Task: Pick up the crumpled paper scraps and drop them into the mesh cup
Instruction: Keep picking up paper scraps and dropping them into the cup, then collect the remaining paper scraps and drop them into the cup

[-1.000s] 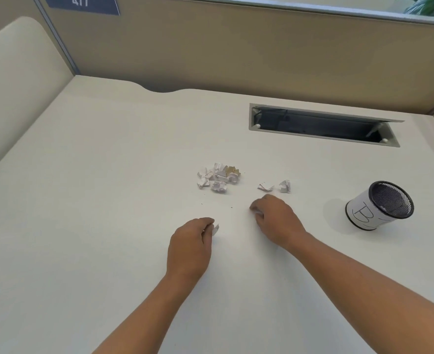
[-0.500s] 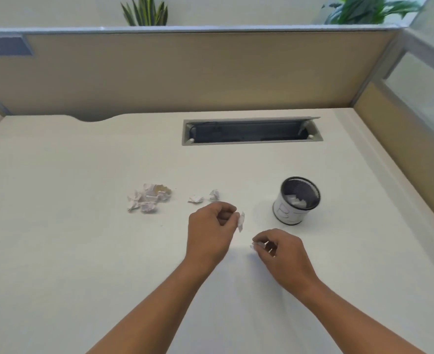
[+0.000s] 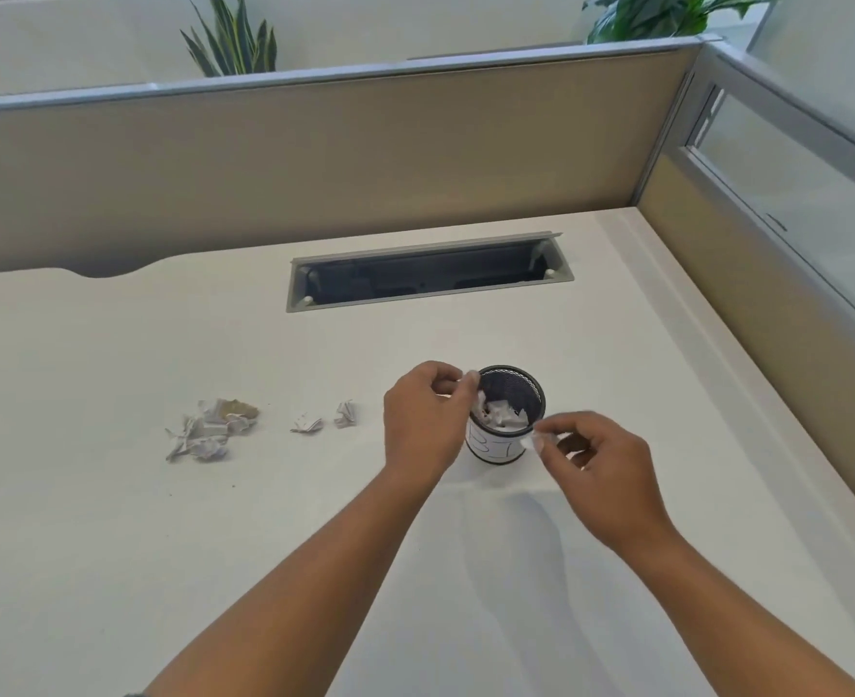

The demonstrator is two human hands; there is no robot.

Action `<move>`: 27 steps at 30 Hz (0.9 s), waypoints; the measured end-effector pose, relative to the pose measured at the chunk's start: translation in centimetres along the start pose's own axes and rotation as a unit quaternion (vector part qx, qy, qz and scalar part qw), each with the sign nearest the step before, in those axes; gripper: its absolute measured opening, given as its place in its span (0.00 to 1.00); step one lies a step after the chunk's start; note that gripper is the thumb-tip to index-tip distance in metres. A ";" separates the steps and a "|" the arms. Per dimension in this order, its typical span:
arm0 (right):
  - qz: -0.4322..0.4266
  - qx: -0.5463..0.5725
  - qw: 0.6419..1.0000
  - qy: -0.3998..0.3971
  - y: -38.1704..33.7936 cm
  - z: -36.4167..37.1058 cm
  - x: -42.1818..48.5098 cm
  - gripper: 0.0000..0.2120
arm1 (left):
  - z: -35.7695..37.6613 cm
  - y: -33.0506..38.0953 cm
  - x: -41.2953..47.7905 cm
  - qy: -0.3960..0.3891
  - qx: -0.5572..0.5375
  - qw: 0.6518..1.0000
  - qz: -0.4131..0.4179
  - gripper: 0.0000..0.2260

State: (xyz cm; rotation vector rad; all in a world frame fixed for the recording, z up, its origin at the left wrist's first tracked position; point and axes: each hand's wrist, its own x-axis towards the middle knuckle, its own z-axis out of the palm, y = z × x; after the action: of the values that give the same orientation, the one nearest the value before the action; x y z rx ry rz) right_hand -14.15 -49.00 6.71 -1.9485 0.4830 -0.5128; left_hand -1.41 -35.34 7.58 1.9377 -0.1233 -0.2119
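The black mesh cup (image 3: 537, 394) with a white label stands upright on the desk, with white crumpled paper (image 3: 503, 414) inside it. My left hand (image 3: 420, 420) is at the cup's left rim, fingertips pinched on a white paper scrap (image 3: 480, 398) that hangs just inside the opening. My right hand (image 3: 604, 470) is at the cup's front right, pinching a small white scrap (image 3: 536, 440) against the rim. A pile of several crumpled scraps (image 3: 211, 427) lies on the desk to the left. Two single scraps (image 3: 307, 424) (image 3: 346, 413) lie between the pile and my left hand.
A grey recessed cable slot (image 3: 430, 299) is set in the desk behind the cup. Tan partition walls (image 3: 315, 158) close off the back and the right side. Plants (image 3: 234, 42) rise behind the back partition.
Both hands, each with a scrap, have moved from the desk surface right and forward to the cup's rim. The view has swung right, so the cup now sits near the centre.
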 end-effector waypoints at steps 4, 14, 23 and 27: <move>0.024 0.026 0.999 0.009 0.1 -0.7 2.7 0.05 | -1.0 -1.3 0.0 0.047 -0.004 0.999 -0.024 0.09; 0.009 0.035 0.999 0.013 -0.1 0.8 6.0 0.09 | -4.8 -5.8 -2.7 0.103 0.014 0.991 -0.079 0.04; -0.003 0.050 0.998 0.041 -0.4 1.0 2.1 0.09 | -8.1 -10.4 -6.4 0.110 0.112 0.985 -0.066 0.06; 0.001 0.036 0.999 -0.001 -0.1 2.9 -1.1 0.12 | -9.4 -12.3 -7.8 0.102 0.172 0.979 -0.031 0.09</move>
State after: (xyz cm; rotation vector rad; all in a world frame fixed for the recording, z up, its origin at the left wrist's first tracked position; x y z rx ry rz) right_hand -13.45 -46.25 5.50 -1.8797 0.4609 -0.5204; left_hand -7.28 -20.79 0.24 2.2973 0.0399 -0.0321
